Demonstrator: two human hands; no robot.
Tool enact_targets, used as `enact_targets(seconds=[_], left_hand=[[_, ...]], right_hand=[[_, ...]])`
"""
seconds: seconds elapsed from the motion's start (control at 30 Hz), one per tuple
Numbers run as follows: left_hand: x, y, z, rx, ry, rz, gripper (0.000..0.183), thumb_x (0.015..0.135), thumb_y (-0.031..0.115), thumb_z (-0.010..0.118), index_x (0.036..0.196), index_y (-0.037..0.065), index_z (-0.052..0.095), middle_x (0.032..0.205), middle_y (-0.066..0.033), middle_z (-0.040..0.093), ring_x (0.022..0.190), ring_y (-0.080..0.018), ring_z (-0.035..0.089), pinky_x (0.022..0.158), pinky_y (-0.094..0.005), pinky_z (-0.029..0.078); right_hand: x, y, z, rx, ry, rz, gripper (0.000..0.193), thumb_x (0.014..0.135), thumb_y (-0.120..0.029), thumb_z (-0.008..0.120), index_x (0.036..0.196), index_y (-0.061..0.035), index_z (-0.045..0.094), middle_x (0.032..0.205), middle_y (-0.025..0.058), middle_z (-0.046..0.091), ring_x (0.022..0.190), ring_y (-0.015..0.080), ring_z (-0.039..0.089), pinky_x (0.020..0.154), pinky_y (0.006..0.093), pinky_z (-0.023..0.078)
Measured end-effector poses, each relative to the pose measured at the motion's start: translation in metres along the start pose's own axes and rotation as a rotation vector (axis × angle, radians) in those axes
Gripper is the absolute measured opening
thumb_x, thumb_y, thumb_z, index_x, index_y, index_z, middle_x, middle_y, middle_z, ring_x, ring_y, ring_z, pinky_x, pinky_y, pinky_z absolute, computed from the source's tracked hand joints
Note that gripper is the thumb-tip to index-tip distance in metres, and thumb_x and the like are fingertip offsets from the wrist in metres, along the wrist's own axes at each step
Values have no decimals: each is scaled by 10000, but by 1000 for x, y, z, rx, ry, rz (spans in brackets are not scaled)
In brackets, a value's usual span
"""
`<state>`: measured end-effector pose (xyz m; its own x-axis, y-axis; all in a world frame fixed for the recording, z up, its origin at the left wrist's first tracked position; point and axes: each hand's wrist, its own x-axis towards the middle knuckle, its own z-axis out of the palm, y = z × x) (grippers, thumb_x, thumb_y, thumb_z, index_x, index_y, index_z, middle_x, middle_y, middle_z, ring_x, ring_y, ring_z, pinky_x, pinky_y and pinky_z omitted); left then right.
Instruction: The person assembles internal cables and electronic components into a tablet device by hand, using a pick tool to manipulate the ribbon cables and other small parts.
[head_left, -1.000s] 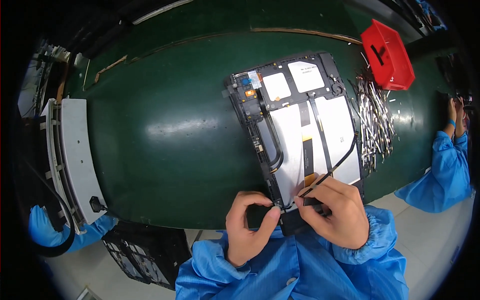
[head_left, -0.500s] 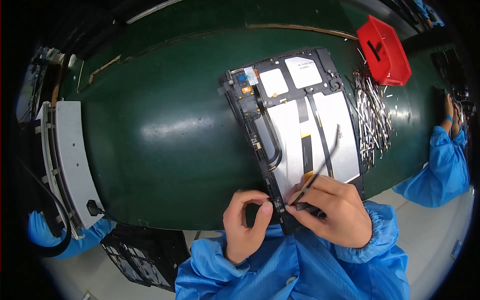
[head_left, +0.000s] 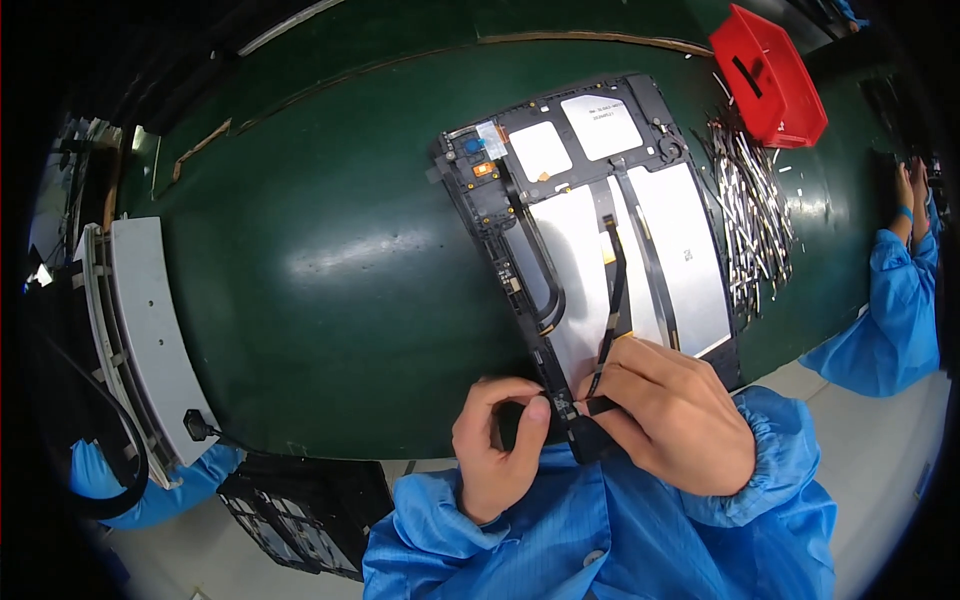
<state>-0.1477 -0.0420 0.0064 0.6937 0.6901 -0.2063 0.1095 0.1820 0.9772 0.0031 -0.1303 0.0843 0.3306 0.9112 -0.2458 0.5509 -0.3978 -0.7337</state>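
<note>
An opened tablet (head_left: pixel 579 240) lies tilted on the green table, its back cover off, showing silver battery panels and a black frame. My right hand (head_left: pixel 680 420) is closed over its lower part, thumb and forefinger pinching a thin black flex cable (head_left: pixel 615 290). The cable's loose end rises over the battery panels. My left hand (head_left: pixel 500 435) is curled at the tablet's lower left edge, thumb and forefinger tips drawn together against the frame. Whatever lies between those tips is too small to make out.
Right of the tablet lies a heap of thin strips (head_left: pixel 752 225), with a red bin (head_left: pixel 770 80) behind it. A white metal fixture (head_left: pixel 155 330) stands at the left, a black plug (head_left: pixel 200 425) beside it. Stacked black panels (head_left: pixel 300 510) sit below the table edge. Another person's sleeve (head_left: pixel 885 320) shows at right.
The flex cable's loose end has swung left, from leaning right to nearly upright over the battery panels. Both hands stay at the tablet's lower left edge. The whole view has shifted slightly.
</note>
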Motion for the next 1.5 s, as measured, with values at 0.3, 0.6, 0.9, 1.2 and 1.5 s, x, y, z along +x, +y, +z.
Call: enact_targets(seconds=[0.3, 0.6, 0.9, 1.2, 1.5], left_hand=[[-10, -13, 5, 82, 53, 213, 148, 784, 3, 663, 904, -4, 575, 819, -136, 618, 727, -199, 600, 688, -273, 471], [-2, -4, 3, 72, 11, 111, 141, 791, 21, 671, 878, 6, 562, 793, -103, 599, 693, -151, 572, 650, -248, 454], [4, 2, 2, 109, -29, 130, 146, 775, 22, 695, 845, 4, 568, 749, -87, 597, 669, -127, 572, 624, -233, 451], [9, 2, -13, -20, -212, -83, 116, 809, -12, 656, 879, -21, 564, 808, -64, 608, 737, -96, 570, 681, -220, 454], [-18, 7, -40, -94, -406, -243, 234, 902, 143, 584, 1044, -42, 601, 942, -119, 655, 845, -154, 619, 795, -286, 482]], right_hand=[[-1, -1, 8, 18, 79, -12, 186, 682, -15, 662, 847, 25, 586, 844, 111, 506, 769, 297, 560, 656, 378, 472], [-2, -1, 9, 18, 88, 2, 188, 676, -20, 674, 842, 25, 600, 844, 100, 513, 772, 285, 563, 664, 371, 471], [-2, 0, 9, 17, 87, -1, 193, 674, -23, 680, 846, 23, 604, 855, 102, 521, 773, 289, 569, 669, 370, 472], [-5, 1, 4, 83, 99, -60, 172, 712, 3, 651, 878, 21, 609, 852, 109, 537, 801, 302, 581, 702, 367, 484], [-12, -6, 26, -21, 323, 23, 203, 706, -84, 732, 871, -49, 620, 775, 69, 519, 616, 257, 586, 541, 339, 480]])
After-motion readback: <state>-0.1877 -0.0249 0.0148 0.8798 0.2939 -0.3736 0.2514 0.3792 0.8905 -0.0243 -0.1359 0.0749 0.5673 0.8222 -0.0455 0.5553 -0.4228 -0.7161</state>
